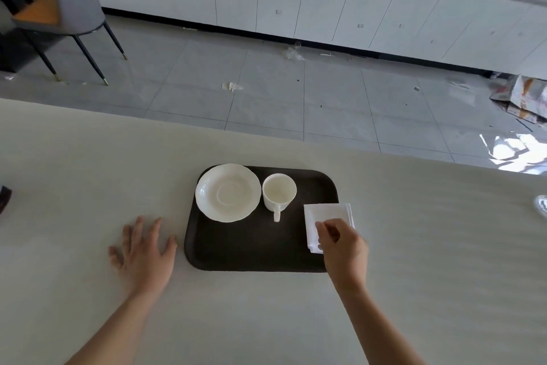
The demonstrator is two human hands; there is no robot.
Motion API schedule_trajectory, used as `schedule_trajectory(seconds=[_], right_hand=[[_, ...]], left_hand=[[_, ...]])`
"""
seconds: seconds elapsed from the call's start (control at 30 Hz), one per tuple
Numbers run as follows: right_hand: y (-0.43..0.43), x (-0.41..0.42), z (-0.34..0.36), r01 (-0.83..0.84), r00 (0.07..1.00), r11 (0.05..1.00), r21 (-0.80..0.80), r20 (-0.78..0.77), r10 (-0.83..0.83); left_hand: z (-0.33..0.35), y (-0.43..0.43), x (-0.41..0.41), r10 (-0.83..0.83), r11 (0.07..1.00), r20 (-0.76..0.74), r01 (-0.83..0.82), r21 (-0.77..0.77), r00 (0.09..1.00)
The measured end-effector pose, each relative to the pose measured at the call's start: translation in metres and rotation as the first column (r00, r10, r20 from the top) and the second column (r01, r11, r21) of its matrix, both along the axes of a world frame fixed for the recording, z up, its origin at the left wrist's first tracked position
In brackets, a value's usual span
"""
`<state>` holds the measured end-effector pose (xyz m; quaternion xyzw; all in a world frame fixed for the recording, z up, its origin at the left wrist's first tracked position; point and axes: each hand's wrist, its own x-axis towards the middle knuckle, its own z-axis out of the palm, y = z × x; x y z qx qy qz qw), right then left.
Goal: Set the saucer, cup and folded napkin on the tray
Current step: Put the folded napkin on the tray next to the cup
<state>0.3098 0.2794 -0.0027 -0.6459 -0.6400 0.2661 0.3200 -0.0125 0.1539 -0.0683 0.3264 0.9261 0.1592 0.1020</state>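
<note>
On the tray's (251, 255) right edge lies the folded napkin (325, 216), overhanging the rim slightly, its near corner pinched by the right hand's (343, 249) fingers (321, 227). Saucer (228, 192) and cup (278, 192) already sit on the tray, so placing the napkin is likely the last step: nudge it inward, then release. Beside the tray, the left hand (145, 252) rests on the tabletop (88, 157), fingers spread.

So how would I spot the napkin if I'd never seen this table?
Find the dark brown tray on the pale table. A round white saucer sits at its left and a white cup in the middle. The folded napkin is the flat white square at the tray's right edge, under the right hand.
</note>
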Motion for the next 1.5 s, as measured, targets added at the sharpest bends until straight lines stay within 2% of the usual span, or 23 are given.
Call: schedule_trajectory(seconds=[0.07,0.13,0.2,0.3,0.37,0.43,0.53,0.63,0.77,0.9,1.03,1.27,1.4,1.5], right_hand=[[0.003,0.023,0.005,0.029,0.999,1.000,-0.006,0.019,-0.028],[0.008,0.043,0.010,0.047,0.999,0.999,-0.017,0.030,-0.046],[0.014,0.058,0.013,0.053,0.998,0.998,-0.022,0.044,-0.052],[0.024,0.073,0.015,0.053,0.993,0.998,-0.045,0.104,-0.048],[0.030,0.080,0.013,0.048,0.989,0.997,-0.066,0.140,-0.038],[0.035,0.085,0.012,0.053,0.987,0.994,-0.093,0.156,-0.038],[0.040,0.089,0.008,0.042,0.979,0.990,-0.136,0.201,-0.014],[0.045,0.087,0.003,-0.022,0.955,0.967,-0.253,0.280,0.095],[0.050,0.075,-0.001,-0.078,0.935,0.935,-0.347,0.301,0.190],[0.048,0.064,-0.005,-0.085,0.952,0.946,-0.312,0.253,0.169],[0.045,0.056,-0.008,-0.099,0.954,0.961,-0.260,0.250,0.165],[0.051,0.041,-0.009,-0.084,0.971,0.968,-0.236,0.201,0.133],[0.060,0.031,-0.011,-0.063,0.978,0.973,-0.223,0.182,0.105],[0.066,0.025,-0.014,-0.020,0.985,0.975,-0.222,0.164,0.058]], left_hand=[[0.012,-0.001,0.003,0.018,0.997,0.048,-0.022,0.070,0.999],[0.028,-0.001,0.024,-0.022,0.986,-0.003,0.023,0.165,1.000],[0.046,0.003,0.059,-0.119,0.956,-0.015,0.119,0.269,0.993],[0.065,0.019,0.118,-0.338,0.881,0.075,0.287,0.375,0.938],[0.071,0.034,0.153,-0.448,0.837,0.111,0.373,0.400,0.887],[0.071,0.050,0.180,-0.487,0.835,0.194,0.388,0.391,0.852],[0.069,0.077,0.209,-0.440,0.893,0.370,0.353,0.281,0.818],[0.068,0.101,0.225,-0.332,0.943,0.527,0.294,0.159,0.782],[0.066,0.116,0.234,-0.159,0.987,0.595,0.140,0.078,0.788],[0.064,0.122,0.242,-0.064,0.998,0.670,0.028,0.064,0.740],[0.059,0.122,0.248,-0.063,0.994,0.729,-0.027,0.110,0.682],[0.057,0.119,0.244,0.042,0.944,0.763,-0.275,0.181,0.645],[0.059,0.117,0.248,-0.017,0.925,0.729,-0.267,0.272,0.685],[0.059,0.114,0.252,-0.102,0.935,0.684,-0.164,0.313,0.723]])
